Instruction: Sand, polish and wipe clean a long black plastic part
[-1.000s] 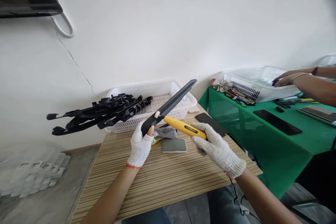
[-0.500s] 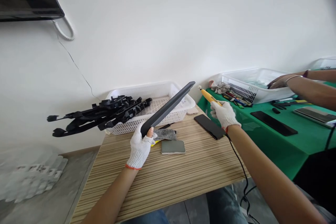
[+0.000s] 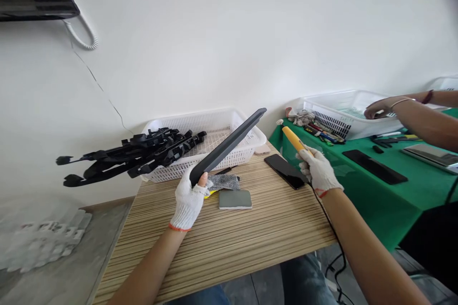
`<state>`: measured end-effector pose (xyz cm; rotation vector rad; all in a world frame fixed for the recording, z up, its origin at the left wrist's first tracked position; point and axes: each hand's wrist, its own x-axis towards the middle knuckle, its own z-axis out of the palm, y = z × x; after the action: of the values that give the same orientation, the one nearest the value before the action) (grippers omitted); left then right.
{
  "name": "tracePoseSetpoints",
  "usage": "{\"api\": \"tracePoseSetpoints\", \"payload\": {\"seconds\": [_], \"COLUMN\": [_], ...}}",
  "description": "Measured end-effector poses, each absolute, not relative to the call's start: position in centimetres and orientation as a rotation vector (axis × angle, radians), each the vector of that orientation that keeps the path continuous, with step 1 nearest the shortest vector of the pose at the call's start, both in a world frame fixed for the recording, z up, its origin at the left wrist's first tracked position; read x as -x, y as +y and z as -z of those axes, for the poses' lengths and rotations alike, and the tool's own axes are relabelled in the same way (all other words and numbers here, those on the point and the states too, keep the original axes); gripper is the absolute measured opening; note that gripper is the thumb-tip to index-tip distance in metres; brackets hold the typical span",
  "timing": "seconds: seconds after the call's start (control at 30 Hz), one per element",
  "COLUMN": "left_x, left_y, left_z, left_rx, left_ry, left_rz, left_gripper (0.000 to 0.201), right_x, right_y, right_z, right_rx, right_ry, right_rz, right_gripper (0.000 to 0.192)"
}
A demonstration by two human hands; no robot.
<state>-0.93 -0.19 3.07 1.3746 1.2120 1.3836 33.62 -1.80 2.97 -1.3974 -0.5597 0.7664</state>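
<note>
Striped wood tabletop [image 3: 229, 243], white wall behind, green tabletop [image 3: 361, 186] adjoining. Left hand [image 3: 188, 198]: fingers clamped on grey strip [image 3: 229, 145], raised before white basket [image 3: 229, 126]. Right hand [image 3: 318, 169]: fingers clamped on yellow tool [image 3: 293, 139], above black phone [image 3: 286, 170].

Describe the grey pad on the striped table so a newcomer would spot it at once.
Start at the striped wooden table in front of the white basket. Just right of the gloved left hand lies the grey pad, flat, apart from the hand. Unlike the fuzzy grey cloth behind it, it is a smooth rounded rectangle.
</note>
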Motion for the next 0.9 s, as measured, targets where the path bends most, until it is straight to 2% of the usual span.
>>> {"api": "tracePoseSetpoints", "payload": {"seconds": [0.33, 0.5, 0.67, 0.83, 0.9], "left_x": [0.7, 0.7, 0.8, 0.8, 0.8], "left_y": [-0.1, -0.1, -0.1, -0.2, -0.2], "left_z": [-3.0, -2.9, -3.0, -3.2, -3.2], "left_rx": [-1.388, -1.393, -1.445, -1.435, -1.427], "left_ry": [1.221, 1.212, 1.239, 1.248, 1.245], "left_rz": [-1.397, -1.411, -1.403, -1.402, -1.404], "left_gripper": [0.065, 0.065, 0.061, 0.063, 0.064], "right_x": [-29.5, -27.5, -25.7, -24.0, -23.6], "right_y": [-6.6, -6.5, -6.4, -6.0, -5.7], "right_z": [-2.0, -2.5, -4.4, -6.0, -6.3], "right_rx": [2.198, 2.365, 2.458, 2.583, 2.508], "right_ry": [-1.223, -1.532, -1.915, -1.981, -1.994], "right_rz": [-0.553, -0.423, -0.275, -0.167, -0.058], "right_gripper": [0.050, 0.052, 0.040, 0.040, 0.040]}}
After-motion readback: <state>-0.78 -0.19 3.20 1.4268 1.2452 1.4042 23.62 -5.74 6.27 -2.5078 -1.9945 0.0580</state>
